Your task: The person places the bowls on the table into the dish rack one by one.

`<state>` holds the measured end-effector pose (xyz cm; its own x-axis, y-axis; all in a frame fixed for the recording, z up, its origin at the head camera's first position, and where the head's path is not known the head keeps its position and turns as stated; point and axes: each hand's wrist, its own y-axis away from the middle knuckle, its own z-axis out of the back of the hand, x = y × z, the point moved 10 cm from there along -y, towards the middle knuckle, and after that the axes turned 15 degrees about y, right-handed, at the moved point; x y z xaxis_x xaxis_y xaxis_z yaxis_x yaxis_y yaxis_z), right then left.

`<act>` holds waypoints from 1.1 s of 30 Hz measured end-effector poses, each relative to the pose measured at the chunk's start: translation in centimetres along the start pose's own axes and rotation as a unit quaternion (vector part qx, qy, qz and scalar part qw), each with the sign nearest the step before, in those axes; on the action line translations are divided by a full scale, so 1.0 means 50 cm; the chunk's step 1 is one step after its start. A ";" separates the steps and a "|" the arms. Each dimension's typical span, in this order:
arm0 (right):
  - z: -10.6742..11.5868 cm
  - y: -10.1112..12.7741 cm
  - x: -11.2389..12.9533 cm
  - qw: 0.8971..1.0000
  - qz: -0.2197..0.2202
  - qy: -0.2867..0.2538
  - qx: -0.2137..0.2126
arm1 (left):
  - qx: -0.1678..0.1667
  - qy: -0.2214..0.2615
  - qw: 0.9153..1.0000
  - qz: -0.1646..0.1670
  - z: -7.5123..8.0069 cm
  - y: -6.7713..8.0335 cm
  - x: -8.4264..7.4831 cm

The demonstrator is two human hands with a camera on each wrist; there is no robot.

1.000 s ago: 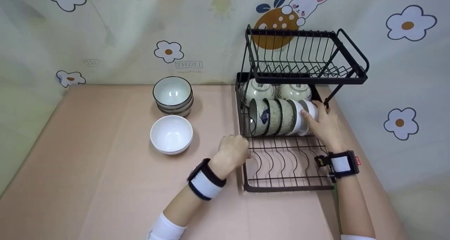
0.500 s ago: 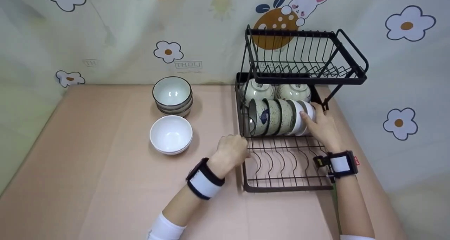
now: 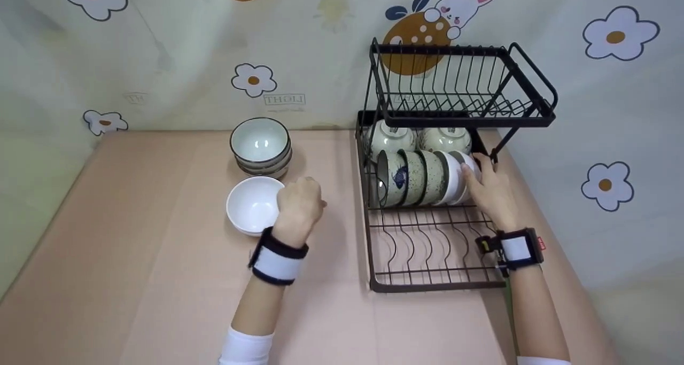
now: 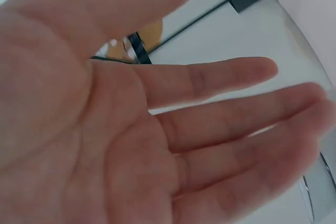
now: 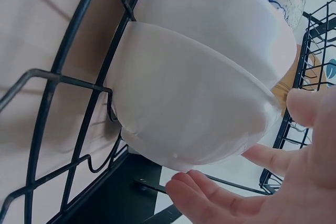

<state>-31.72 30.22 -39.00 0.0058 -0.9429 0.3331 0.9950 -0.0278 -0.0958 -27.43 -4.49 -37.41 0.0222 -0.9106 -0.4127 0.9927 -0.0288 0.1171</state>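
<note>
In the head view my right hand (image 3: 491,186) is at the right end of a row of bowls in the rack's lower level. Its thumb and fingers lie around the end white bowl (image 5: 194,98), and fingertips touch its side in the right wrist view. Another white bowl (image 5: 226,19) stands on edge beside it, followed by several speckled green bowls (image 3: 414,178). My left hand (image 3: 301,202) is over the right edge of a white bowl (image 3: 251,204) on the table. The left wrist view shows its palm bare and the fingers straight.
The black two-level dish rack (image 3: 438,287) stands on the right of the table (image 3: 176,279). Two upturned bowls (image 3: 393,138) are behind the row. A stack of dark-rimmed bowls (image 3: 260,143) stands at the back, behind the white one. A patterned sheet (image 3: 176,55) hangs behind.
My left hand has left the rack's left edge and moved left to the white bowl on the table. The end white bowl has shifted slightly left; my right hand stays beside it.
</note>
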 end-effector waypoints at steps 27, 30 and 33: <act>0.013 0.001 -0.002 1.000 -0.010 -0.007 -0.023 | 0.069 0.049 0.994 0.069 -0.028 -0.035 0.098; 0.012 0.001 -0.001 1.000 -0.011 -0.007 -0.021 | 0.063 0.033 0.996 0.052 -0.019 -0.029 0.089; 0.012 0.001 -0.001 1.000 -0.011 -0.006 -0.020 | 0.052 0.013 0.998 0.031 -0.008 -0.022 0.079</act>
<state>-31.60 30.45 -38.48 -0.0151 -0.9375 0.3476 0.9903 -0.0621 -0.1246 -28.39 -7.91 -39.54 0.0873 -0.9012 -0.4245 0.9718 -0.0166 0.2352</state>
